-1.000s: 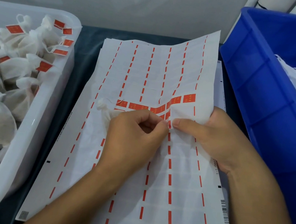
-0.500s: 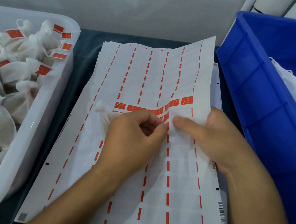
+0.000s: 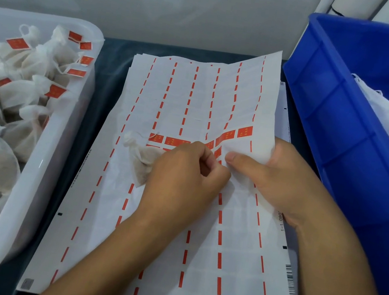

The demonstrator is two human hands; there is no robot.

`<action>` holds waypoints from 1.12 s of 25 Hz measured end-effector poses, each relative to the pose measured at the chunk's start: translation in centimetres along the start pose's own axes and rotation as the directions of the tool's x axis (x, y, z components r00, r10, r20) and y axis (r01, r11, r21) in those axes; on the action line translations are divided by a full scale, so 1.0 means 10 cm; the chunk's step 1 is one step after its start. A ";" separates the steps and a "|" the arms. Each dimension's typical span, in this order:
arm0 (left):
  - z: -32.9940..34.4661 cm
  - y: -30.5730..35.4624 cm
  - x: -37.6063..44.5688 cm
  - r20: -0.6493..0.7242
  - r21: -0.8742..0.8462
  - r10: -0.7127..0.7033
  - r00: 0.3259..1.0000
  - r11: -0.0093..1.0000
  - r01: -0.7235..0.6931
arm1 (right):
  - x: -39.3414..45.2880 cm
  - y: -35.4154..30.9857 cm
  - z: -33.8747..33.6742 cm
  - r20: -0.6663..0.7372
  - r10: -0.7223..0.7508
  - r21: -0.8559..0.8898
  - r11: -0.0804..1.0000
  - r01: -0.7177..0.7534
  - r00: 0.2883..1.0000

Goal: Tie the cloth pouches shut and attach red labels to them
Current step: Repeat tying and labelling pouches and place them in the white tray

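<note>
Left hand (image 3: 181, 180) curled, pinching at a red label (image 3: 217, 152) on the sheet (image 3: 195, 102), pouch (image 3: 142, 159) tucked under it. Right hand (image 3: 270, 176) grips the sheet's lifted edge. Labelled pouches in white bin (image 3: 64, 133) left.

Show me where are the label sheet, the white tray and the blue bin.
label sheet (image 3: 196, 261), head view, on its bare lower part.
white tray (image 3: 42, 165), head view, on its right rim.
blue bin (image 3: 341, 134), head view, on its outer wall.
</note>
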State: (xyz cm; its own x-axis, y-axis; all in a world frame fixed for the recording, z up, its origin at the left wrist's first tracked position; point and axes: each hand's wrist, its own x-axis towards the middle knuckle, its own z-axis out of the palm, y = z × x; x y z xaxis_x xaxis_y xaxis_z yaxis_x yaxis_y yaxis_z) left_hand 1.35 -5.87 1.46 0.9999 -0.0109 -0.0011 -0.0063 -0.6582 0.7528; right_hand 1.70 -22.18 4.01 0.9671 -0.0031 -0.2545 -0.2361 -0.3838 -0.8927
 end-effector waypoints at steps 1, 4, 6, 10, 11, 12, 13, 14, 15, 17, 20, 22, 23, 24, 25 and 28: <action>0.00 0.01 0.00 0.003 0.023 -0.002 1.000 1.000 0.002 | 0.00 0.00 -0.01 -0.001 0.001 0.002 1.000 -0.001 1.000; -0.01 -0.02 0.02 0.013 0.028 -0.032 0.999 0.999 0.032 | 0.01 0.00 -0.01 0.001 0.019 0.014 1.000 -0.019 1.000; -0.04 -0.05 0.03 -0.001 -0.004 -0.049 0.999 0.999 0.049 | 0.01 0.00 -0.01 0.005 0.031 0.024 0.999 -0.031 0.999; -0.11 -0.09 0.01 -0.029 -0.042 -0.004 1.000 0.999 0.003 | 0.01 0.00 -0.02 0.001 0.047 0.041 0.998 -0.047 0.999; -0.12 -0.09 0.00 -0.023 -0.044 0.013 1.000 0.999 -0.014 | 0.01 0.00 -0.02 0.004 0.046 0.045 0.998 -0.046 0.999; -0.11 -0.08 -0.01 -0.017 -0.040 0.028 0.999 0.999 -0.029 | 0.01 0.00 -0.02 0.007 0.040 0.042 0.998 -0.041 0.999; -0.10 -0.07 -0.02 -0.015 -0.025 0.043 0.999 0.999 -0.044 | 0.01 0.01 -0.02 0.010 0.034 0.034 0.999 -0.034 0.999; -0.09 -0.06 -0.02 -0.016 0.000 0.060 0.998 0.998 -0.060 | 0.01 0.01 -0.02 0.009 0.027 0.026 0.999 -0.027 1.000; -0.09 -0.05 -0.02 -0.020 0.033 0.078 0.997 0.996 -0.078 | 0.01 0.00 -0.02 0.006 0.020 0.020 1.000 -0.020 1.000; -0.09 -0.04 -0.01 -0.025 0.094 0.115 0.993 0.989 -0.113 | 0.02 0.01 -0.02 -0.003 0.011 0.015 1.000 -0.011 1.000; -0.12 -0.05 -0.04 -0.019 0.073 0.135 0.991 0.988 -0.133 | 0.02 0.03 -0.02 -0.005 0.003 0.021 1.000 -0.003 1.000; -0.13 -0.04 -0.06 -0.016 0.063 0.143 0.990 0.988 -0.141 | 0.03 0.05 -0.02 -0.010 -0.005 0.028 1.000 0.005 1.000; -0.12 -0.04 -0.07 -0.018 0.072 0.147 0.989 0.987 -0.146 | 0.04 0.07 -0.02 -0.011 -0.009 0.029 1.000 0.009 1.000; -0.11 -0.04 -0.07 -0.021 0.079 0.149 0.989 0.986 -0.147 | 0.05 0.09 -0.03 -0.009 -0.011 0.028 1.000 0.011 1.000; -0.09 -0.04 -0.07 -0.025 0.086 0.150 0.988 0.985 -0.148 | 0.06 0.10 -0.03 -0.003 -0.010 0.027 1.000 0.010 1.000; -0.08 -0.04 -0.08 -0.038 0.098 0.187 0.982 0.978 -0.182 | 0.08 0.15 -0.02 0.039 -0.003 0.094 0.996 0.000 0.999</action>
State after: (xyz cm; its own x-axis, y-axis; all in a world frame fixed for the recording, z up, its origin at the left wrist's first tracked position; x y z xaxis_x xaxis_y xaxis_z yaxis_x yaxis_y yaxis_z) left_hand 0.58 -4.97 1.68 0.9808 -0.1051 0.1643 -0.1893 -0.7155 0.6724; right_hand 2.20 -22.96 2.56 0.9634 0.0344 -0.2659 -0.2444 -0.2956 -0.9235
